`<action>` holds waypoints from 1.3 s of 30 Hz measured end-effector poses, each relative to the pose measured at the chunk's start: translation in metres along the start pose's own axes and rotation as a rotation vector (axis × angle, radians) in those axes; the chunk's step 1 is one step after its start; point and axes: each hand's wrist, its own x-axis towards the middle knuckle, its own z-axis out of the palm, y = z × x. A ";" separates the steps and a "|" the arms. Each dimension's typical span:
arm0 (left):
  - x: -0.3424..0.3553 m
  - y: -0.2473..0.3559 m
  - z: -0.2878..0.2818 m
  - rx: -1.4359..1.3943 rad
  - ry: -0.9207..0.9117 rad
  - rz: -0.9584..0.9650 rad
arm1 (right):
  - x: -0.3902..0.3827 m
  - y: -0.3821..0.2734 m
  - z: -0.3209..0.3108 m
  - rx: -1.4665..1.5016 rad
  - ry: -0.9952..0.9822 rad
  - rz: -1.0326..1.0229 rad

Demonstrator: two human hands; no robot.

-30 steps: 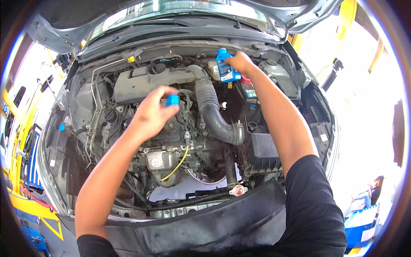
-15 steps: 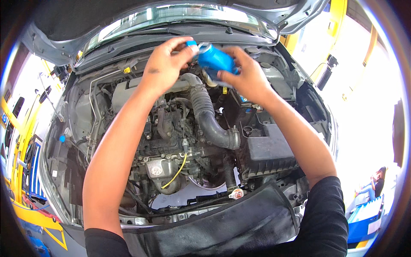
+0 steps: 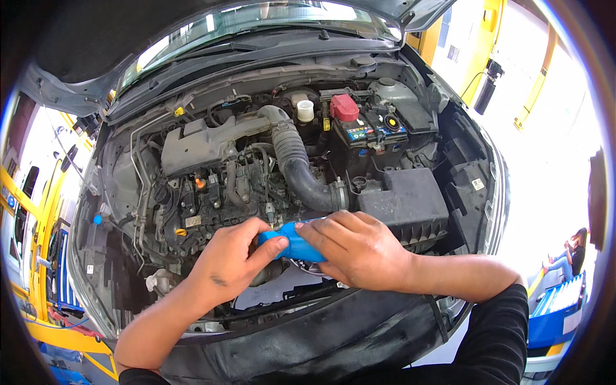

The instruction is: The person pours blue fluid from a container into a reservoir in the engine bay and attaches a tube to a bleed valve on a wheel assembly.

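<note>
Low over the front of the engine, I hold a small blue bottle (image 3: 303, 246) tilted on its side. My right hand (image 3: 362, 251) is wrapped round its body. At the bottle's left end, the thumb and fingers of my left hand (image 3: 226, 262) are closed on its blue cap (image 3: 271, 238). The cap sits at the bottle's mouth; whether it is screwed tight cannot be seen. Farther back, beside the ribbed black air intake hose (image 3: 292, 154), stands a white reservoir (image 3: 305, 111) with its round top showing. Neither hand touches it.
Right of the reservoir is a battery (image 3: 369, 131) with a red terminal cover (image 3: 344, 108). A black air filter box (image 3: 404, 202) lies beyond my right hand. A dark cover (image 3: 308, 333) drapes the car's front edge. At far right a person (image 3: 571, 256) sits near a blue cabinet (image 3: 558, 314).
Both hands have come down and toward me with the bottle, from over the reservoir to the engine's front. The cap, apart in my left fingers before, is now at the bottle's mouth.
</note>
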 end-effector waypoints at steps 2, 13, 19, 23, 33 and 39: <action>-0.005 -0.009 0.005 -0.092 -0.018 -0.088 | 0.000 -0.004 0.003 0.006 -0.007 -0.005; -0.006 -0.029 0.010 -0.733 -0.113 -0.407 | 0.005 -0.003 0.008 -0.250 0.085 -0.164; 0.003 -0.033 0.011 0.396 0.168 0.688 | 0.003 -0.005 0.001 0.095 -0.015 0.095; 0.009 -0.021 0.006 0.210 0.058 0.734 | 0.002 0.003 0.006 0.177 -0.013 0.139; 0.018 0.001 -0.005 -0.054 0.166 0.115 | 0.003 0.007 -0.005 0.251 0.119 0.141; 0.013 -0.010 -0.007 0.131 0.079 0.410 | 0.000 0.008 -0.004 0.341 0.062 0.214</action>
